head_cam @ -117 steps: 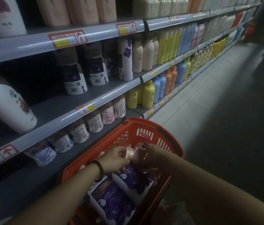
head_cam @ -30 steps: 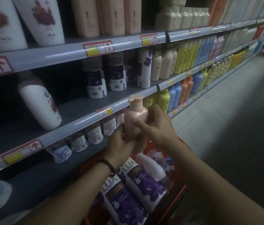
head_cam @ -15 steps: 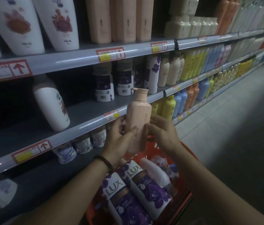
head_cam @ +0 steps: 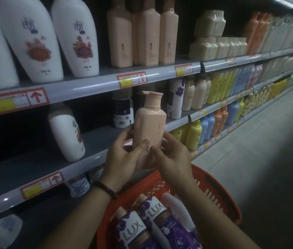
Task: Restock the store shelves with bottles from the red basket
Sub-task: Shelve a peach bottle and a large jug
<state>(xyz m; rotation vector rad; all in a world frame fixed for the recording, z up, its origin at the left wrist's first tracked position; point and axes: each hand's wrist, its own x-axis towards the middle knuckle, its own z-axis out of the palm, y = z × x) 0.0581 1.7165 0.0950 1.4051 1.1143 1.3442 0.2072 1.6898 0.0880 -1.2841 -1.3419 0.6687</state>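
Observation:
Both hands hold a peach pump bottle (head_cam: 150, 123) upright in front of the middle shelf (head_cam: 91, 151). My left hand (head_cam: 122, 157) grips its lower left side, thumb across the front. My right hand (head_cam: 172, 155) wraps its lower right side. Below them the red basket (head_cam: 219, 198) holds purple LUX bottles (head_cam: 142, 229) and a white bottle (head_cam: 176, 207). Three matching peach bottles (head_cam: 142, 33) stand on the top shelf (head_cam: 91, 83), above and slightly left of the held one.
White flowered bottles (head_cam: 52, 38) fill the top shelf's left. A single white bottle (head_cam: 66, 133) stands on the middle shelf with bare shelf around it. Dark bottles (head_cam: 123, 112) stand behind the held one. Shelves of coloured bottles run right; the tiled aisle floor (head_cam: 259, 159) lies to the right.
The peach bottle came out of the basket and has risen in both hands to the middle shelf's height. My view has tilted up, showing more of the top shelf.

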